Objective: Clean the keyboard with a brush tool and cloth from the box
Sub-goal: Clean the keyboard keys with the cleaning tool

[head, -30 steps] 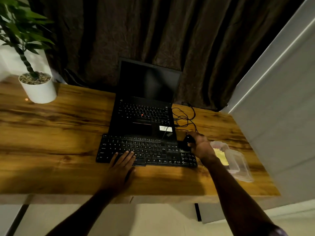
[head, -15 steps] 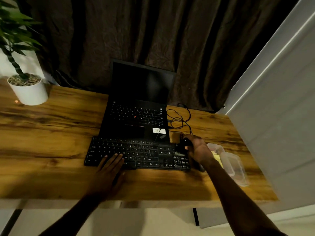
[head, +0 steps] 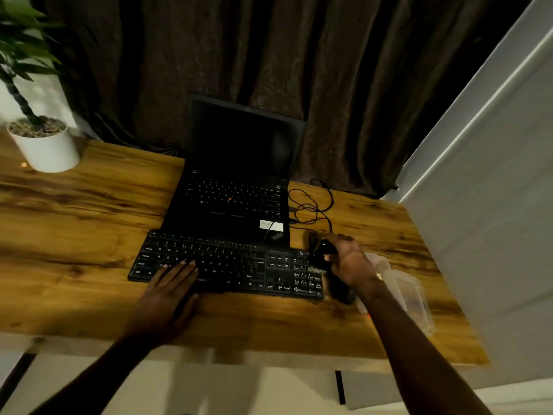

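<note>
Dim, warm, soft.
Amber light pools on the desk; the curtain at the top sinks to black, the right hand and its brush smear with motion blur, lines bow at the right edge.

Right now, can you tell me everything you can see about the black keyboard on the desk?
The keyboard is black and looks like plastic, with small white letters and a number pad at its right end. It lies flat on the wooden desk, just in front of the open laptop. The left hand rests straight fingers on its lower keys. The right hand holds a dark brush at its right end. It is too blurry to tell whether the brush touches the keys.
</note>
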`<act>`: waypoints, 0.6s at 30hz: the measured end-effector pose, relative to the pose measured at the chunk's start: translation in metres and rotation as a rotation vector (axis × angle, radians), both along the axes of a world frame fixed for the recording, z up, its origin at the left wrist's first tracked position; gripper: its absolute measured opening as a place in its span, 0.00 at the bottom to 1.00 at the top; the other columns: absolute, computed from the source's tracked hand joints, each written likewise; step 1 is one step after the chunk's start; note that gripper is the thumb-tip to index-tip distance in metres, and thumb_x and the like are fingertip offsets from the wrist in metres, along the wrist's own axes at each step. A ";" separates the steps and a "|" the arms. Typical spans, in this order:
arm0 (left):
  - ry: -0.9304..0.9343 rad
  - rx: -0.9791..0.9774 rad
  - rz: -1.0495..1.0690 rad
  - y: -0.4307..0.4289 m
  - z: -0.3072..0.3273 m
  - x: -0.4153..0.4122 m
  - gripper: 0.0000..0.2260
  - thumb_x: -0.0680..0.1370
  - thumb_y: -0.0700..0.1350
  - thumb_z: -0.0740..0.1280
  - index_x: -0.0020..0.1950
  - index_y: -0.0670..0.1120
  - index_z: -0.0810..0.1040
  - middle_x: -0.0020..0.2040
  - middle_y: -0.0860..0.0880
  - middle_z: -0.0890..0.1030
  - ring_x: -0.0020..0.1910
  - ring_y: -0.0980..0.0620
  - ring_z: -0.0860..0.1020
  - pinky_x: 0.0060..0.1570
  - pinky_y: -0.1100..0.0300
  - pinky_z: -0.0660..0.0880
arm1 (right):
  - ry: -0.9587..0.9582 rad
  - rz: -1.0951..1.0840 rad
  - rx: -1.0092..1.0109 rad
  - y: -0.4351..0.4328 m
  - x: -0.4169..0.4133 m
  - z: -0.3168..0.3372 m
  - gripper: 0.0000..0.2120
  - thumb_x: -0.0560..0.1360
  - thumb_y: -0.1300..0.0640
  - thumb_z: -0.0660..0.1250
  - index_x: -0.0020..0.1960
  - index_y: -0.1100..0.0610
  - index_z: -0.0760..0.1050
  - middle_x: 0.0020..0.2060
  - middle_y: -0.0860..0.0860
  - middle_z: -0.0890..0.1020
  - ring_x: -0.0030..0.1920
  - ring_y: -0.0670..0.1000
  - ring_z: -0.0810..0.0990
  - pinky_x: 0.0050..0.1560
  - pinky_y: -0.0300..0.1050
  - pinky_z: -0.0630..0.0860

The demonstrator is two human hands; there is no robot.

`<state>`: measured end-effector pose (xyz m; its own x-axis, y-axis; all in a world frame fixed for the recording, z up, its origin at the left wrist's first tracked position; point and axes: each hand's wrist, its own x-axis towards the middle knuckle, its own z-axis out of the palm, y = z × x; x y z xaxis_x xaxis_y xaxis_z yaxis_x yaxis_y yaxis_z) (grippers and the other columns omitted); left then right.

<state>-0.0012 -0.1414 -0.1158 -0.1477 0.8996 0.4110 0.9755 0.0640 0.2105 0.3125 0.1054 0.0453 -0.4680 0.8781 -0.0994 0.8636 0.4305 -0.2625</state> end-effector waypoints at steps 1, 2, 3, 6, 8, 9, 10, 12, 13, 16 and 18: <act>-0.001 -0.009 0.004 0.000 0.001 0.001 0.26 0.82 0.56 0.54 0.73 0.40 0.73 0.74 0.44 0.72 0.75 0.46 0.68 0.78 0.50 0.52 | 0.026 0.018 -0.007 -0.003 -0.006 0.000 0.29 0.77 0.61 0.66 0.73 0.43 0.64 0.63 0.58 0.69 0.62 0.57 0.72 0.61 0.52 0.74; -0.003 -0.014 0.005 0.000 0.002 0.002 0.27 0.82 0.56 0.54 0.73 0.41 0.73 0.74 0.44 0.72 0.75 0.46 0.67 0.77 0.49 0.53 | 0.052 0.042 -0.014 -0.007 -0.013 -0.002 0.28 0.77 0.61 0.66 0.72 0.42 0.65 0.62 0.58 0.70 0.60 0.57 0.73 0.59 0.52 0.76; -0.004 -0.016 0.007 0.000 0.002 0.002 0.27 0.82 0.56 0.54 0.73 0.41 0.72 0.74 0.44 0.72 0.75 0.47 0.67 0.77 0.48 0.54 | 0.083 0.065 -0.026 -0.009 -0.019 -0.004 0.26 0.77 0.60 0.66 0.70 0.41 0.65 0.60 0.57 0.71 0.59 0.57 0.74 0.57 0.54 0.78; -0.012 -0.017 0.019 0.000 0.004 0.002 0.26 0.82 0.56 0.54 0.73 0.41 0.72 0.74 0.45 0.72 0.75 0.47 0.67 0.77 0.46 0.56 | 0.128 0.106 -0.036 -0.012 -0.025 -0.002 0.24 0.77 0.60 0.65 0.69 0.43 0.68 0.57 0.55 0.71 0.55 0.53 0.73 0.54 0.53 0.80; -0.015 -0.017 0.017 0.000 0.004 0.002 0.26 0.82 0.56 0.54 0.73 0.41 0.72 0.74 0.44 0.72 0.75 0.47 0.67 0.76 0.45 0.58 | 0.125 0.091 -0.047 -0.006 -0.017 0.001 0.24 0.78 0.63 0.65 0.70 0.45 0.69 0.55 0.51 0.68 0.54 0.51 0.72 0.54 0.49 0.78; -0.015 -0.018 0.016 -0.001 0.004 0.002 0.26 0.82 0.56 0.54 0.73 0.41 0.72 0.74 0.44 0.72 0.75 0.46 0.68 0.75 0.44 0.59 | 0.104 0.082 -0.044 -0.002 -0.009 0.002 0.25 0.77 0.63 0.65 0.71 0.45 0.68 0.55 0.51 0.67 0.55 0.51 0.71 0.54 0.49 0.77; -0.015 -0.021 0.019 -0.001 0.004 0.002 0.26 0.82 0.56 0.54 0.73 0.41 0.72 0.74 0.44 0.72 0.75 0.46 0.68 0.75 0.44 0.59 | 0.077 0.071 -0.034 0.002 -0.001 0.003 0.26 0.77 0.62 0.66 0.70 0.43 0.67 0.57 0.51 0.68 0.56 0.52 0.72 0.56 0.49 0.77; -0.021 -0.028 0.030 -0.001 0.004 0.003 0.27 0.82 0.56 0.53 0.74 0.42 0.72 0.74 0.45 0.72 0.75 0.47 0.67 0.75 0.44 0.59 | 0.043 0.052 -0.014 0.013 0.013 -0.002 0.29 0.74 0.62 0.69 0.70 0.40 0.66 0.61 0.54 0.72 0.60 0.55 0.74 0.59 0.52 0.77; -0.025 -0.030 0.033 -0.001 0.004 0.003 0.27 0.82 0.57 0.53 0.74 0.42 0.72 0.74 0.45 0.72 0.75 0.48 0.67 0.76 0.45 0.58 | 0.031 0.045 -0.007 0.016 0.017 -0.003 0.30 0.74 0.62 0.69 0.70 0.40 0.66 0.63 0.56 0.72 0.61 0.56 0.74 0.60 0.52 0.76; -0.028 -0.042 0.033 -0.001 0.004 0.003 0.28 0.83 0.59 0.50 0.74 0.42 0.72 0.74 0.45 0.72 0.75 0.48 0.67 0.76 0.45 0.57 | 0.060 0.049 0.002 0.012 0.014 -0.002 0.26 0.77 0.61 0.67 0.72 0.45 0.67 0.63 0.58 0.71 0.58 0.52 0.70 0.57 0.47 0.72; -0.026 -0.047 0.031 -0.001 0.007 0.004 0.29 0.84 0.59 0.48 0.73 0.42 0.73 0.74 0.45 0.72 0.75 0.48 0.68 0.76 0.46 0.57 | 0.093 0.082 -0.010 0.005 0.003 -0.003 0.25 0.78 0.60 0.65 0.72 0.46 0.67 0.62 0.57 0.70 0.57 0.51 0.68 0.58 0.47 0.71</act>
<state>0.0025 -0.1423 -0.1093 -0.1857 0.9127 0.3641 0.9671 0.1044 0.2318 0.3157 0.1105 0.0427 -0.5459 0.8356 -0.0609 0.7972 0.4956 -0.3448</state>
